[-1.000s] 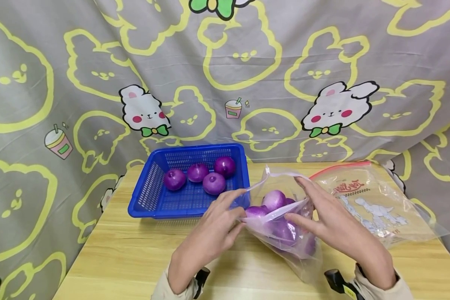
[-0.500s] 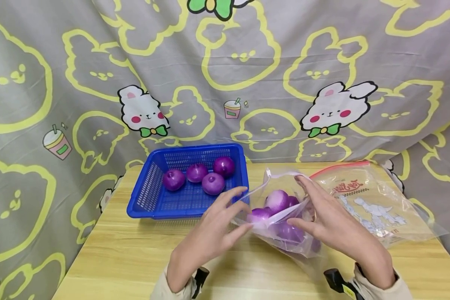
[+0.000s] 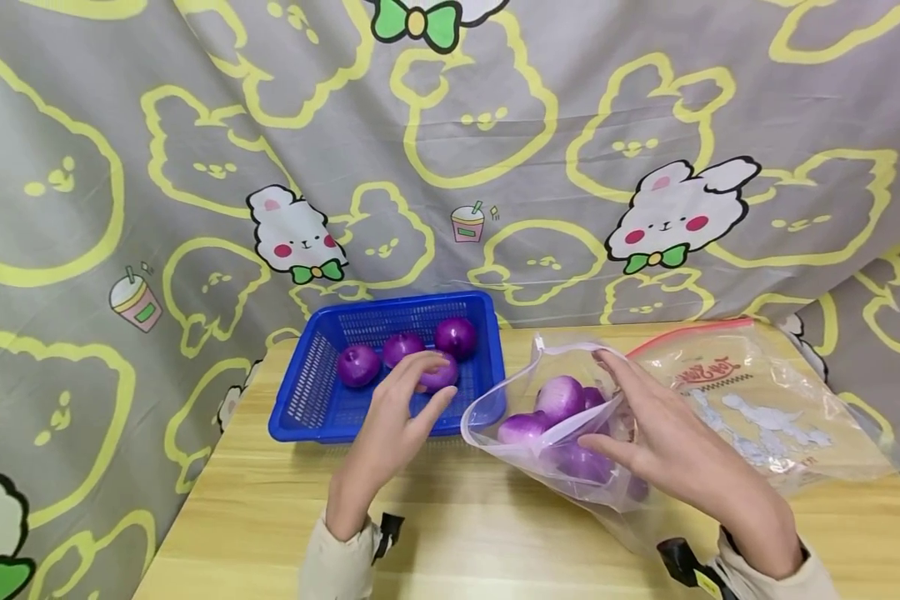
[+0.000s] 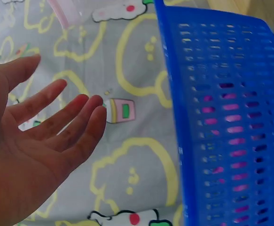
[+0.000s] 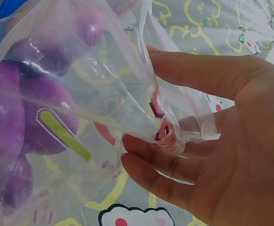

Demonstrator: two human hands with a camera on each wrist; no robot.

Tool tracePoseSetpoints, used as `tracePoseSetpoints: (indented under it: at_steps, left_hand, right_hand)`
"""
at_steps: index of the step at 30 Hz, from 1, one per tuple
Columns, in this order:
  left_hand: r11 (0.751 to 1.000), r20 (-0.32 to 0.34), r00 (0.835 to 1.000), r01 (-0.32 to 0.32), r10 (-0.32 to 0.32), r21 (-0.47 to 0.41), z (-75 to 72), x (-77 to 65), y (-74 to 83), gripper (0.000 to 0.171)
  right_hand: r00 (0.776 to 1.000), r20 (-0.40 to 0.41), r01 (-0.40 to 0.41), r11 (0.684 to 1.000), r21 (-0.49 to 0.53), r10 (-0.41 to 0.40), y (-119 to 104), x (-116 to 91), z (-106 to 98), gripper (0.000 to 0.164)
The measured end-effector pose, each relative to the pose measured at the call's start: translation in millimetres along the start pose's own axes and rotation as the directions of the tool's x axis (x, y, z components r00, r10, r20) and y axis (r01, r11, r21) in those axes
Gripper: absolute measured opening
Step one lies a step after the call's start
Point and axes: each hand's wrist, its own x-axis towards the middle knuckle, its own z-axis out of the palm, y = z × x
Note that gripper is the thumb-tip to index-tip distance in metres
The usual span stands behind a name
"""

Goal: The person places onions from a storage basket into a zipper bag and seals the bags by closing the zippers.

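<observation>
Over the front of the blue plastic basket (image 3: 311, 435), my left hand (image 3: 390, 429) hovers with loosely bent fingers spread from the thumb. Its fingertips overlap the front purple onion (image 3: 441, 377) in the head view; whether they touch is unclear. The left wrist view shows the palm (image 4: 43, 146) with nothing in it. My right hand (image 3: 675, 442) holds the right side of the mouth of a clear zip bag (image 3: 570, 493), thumb on one side and fingers on the other. Several purple onions (image 3: 560, 398) lie inside this bag, whose mouth gapes.
Three more purple onions (image 3: 358, 366) sit in the basket behind and left of the front one. A second clear bag with a red zip edge (image 3: 757, 408) lies flat at the right. Behind the wooden table (image 3: 255, 533) hangs a patterned grey curtain (image 3: 435, 108).
My left hand has let go of the zip bag's left edge and moved left over the basket. The bag's mouth has widened to the left. My right hand has stayed at the bag.
</observation>
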Motion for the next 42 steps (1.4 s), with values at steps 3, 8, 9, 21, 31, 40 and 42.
tracePoseSetpoints:
  at_steps: [3,8,9,21,31,40,42]
  left_hand:
    - [1.0,-0.024,0.999,0.028,-0.027,0.001,4.0,0.3,-10.8,0.029]
    - [0.997,-0.021,0.998,0.065,-0.064,0.039,11.8,2.0,-30.7,0.029]
    - [0.996,-0.016,0.997,0.076,-0.075,0.054,13.9,3.4,-34.7,0.03]
    - [0.907,0.018,0.955,0.276,-0.297,0.318,27.7,16.6,-81.4,0.052]
    - [0.927,0.155,0.942,0.248,-0.299,0.281,37.0,21.0,-93.2,0.053]
    - [0.915,0.234,0.914,0.253,-0.332,0.314,47.8,22.1,-90.2,0.049]
    - [0.915,0.248,0.908,0.255,-0.338,0.311,48.2,21.8,-89.2,0.049]
  right_hand:
    - [1.0,0.0,0.01,1.0,-0.002,-0.01,0,1,0,0.096]
    - [0.999,0.026,-0.018,1.0,0.024,0.018,0,1,1,0.095]
    - [0.999,0.034,-0.025,0.999,0.03,0.024,0,1,1,0.095]
    - [1.0,0.03,-0.01,0.998,0.063,0.008,-4,4,4,0.092]
    - [0.999,0.039,-0.032,0.999,0.029,0.03,0,2,2,0.093]
    - [0.999,0.034,-0.034,0.999,0.004,0.033,2,-3,-2,0.092]
    - [0.999,0.036,-0.035,0.999,-0.004,0.035,2,-3,-2,0.092]
